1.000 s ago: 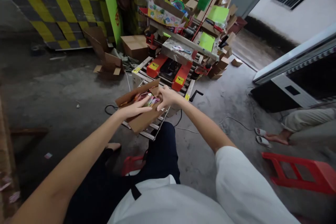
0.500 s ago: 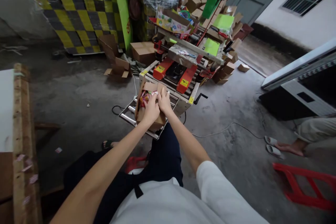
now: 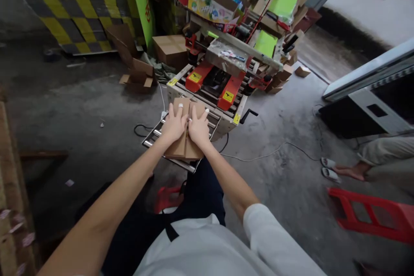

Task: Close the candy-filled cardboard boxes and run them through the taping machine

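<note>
A brown cardboard box (image 3: 176, 150) sits on the short roller extension (image 3: 148, 142) in front of me, its two long top flaps folded down to a narrow gap in the middle. My left hand (image 3: 174, 126) lies with spread fingers on the left flap. On the right flap my right hand (image 3: 199, 128) presses down, fingers also apart. White wraps show on fingertips of both hands. What is inside the box is almost wholly hidden under the flaps. Just beyond stands the box-taping machine (image 3: 215, 82), with two red side guides.
An open carton (image 3: 139, 73) and a closed carton (image 3: 171, 49) stand on the floor at the left. A black crank handle (image 3: 249, 115) juts from the machine. A cable (image 3: 268, 154) crosses the floor. At right are a red plastic stool (image 3: 371, 215) and another person's feet (image 3: 349, 170).
The box was open with colourful items showing and both hands together at its opening. Now its flaps are down, and my hands have spread apart onto them. The view has shifted slightly.
</note>
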Available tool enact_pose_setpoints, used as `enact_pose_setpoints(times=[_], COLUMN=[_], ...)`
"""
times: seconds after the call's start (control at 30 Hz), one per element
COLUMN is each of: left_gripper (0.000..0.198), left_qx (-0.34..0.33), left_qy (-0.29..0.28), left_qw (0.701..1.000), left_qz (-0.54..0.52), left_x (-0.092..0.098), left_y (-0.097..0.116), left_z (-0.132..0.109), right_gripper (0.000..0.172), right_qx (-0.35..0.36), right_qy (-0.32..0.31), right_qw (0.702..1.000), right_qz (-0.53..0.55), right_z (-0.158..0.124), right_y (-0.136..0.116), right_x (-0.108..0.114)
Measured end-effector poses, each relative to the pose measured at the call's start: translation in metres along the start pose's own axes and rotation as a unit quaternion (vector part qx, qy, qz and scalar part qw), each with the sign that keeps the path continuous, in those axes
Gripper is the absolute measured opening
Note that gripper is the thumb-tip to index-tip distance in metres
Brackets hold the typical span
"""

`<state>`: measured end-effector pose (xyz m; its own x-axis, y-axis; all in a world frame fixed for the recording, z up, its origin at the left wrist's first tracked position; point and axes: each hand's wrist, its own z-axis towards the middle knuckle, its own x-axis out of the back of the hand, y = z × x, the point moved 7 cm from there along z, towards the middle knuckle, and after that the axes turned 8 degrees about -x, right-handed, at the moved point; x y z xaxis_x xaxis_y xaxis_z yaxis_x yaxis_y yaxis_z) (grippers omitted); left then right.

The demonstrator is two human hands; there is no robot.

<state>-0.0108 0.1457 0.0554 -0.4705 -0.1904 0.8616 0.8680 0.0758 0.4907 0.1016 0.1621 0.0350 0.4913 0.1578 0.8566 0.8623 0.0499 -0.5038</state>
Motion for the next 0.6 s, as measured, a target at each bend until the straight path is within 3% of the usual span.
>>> enact_pose_setpoints(times=[0.1,0.23,0.33,0.43,0.53,0.6], left_gripper=[0.058,0.056,0.056,0.054,0.049,0.052], left_qx=[-0.002,0.019,0.014,0.003,-0.009,-0.033], left_qy=[-0.038,-0.066,-0.068,-0.068,-0.017,0.038], left_qw=[0.991,0.991,0.997,0.997,0.988,0.973], left_qz=[0.131,0.11,0.045,-0.045,-0.151,-0.226], left_x=[-0.004,-0.001,-0.001,-0.005,-0.001,0.008], left_y=[0.016,0.01,-0.001,-0.008,-0.01,-0.01], left_z=[-0.012,-0.011,0.003,0.019,0.009,-0.022], right_gripper=[0.06,0.063,0.088,0.116,0.113,0.107], right_qx=[0.015,0.086,0.208,0.243,0.195,0.16], right_qy=[-0.003,0.001,0.008,0.023,0.045,0.07], right_qw=[1.0,0.996,0.977,0.966,0.975,0.982], right_qz=[0.018,-0.001,-0.044,-0.088,-0.097,-0.073], right_z=[0.005,-0.018,-0.063,-0.088,-0.058,-0.01], right_y=[0.006,0.006,-0.003,-0.008,-0.007,-0.003], right_x=[0.001,-0.002,-0.014,-0.026,-0.024,-0.009])
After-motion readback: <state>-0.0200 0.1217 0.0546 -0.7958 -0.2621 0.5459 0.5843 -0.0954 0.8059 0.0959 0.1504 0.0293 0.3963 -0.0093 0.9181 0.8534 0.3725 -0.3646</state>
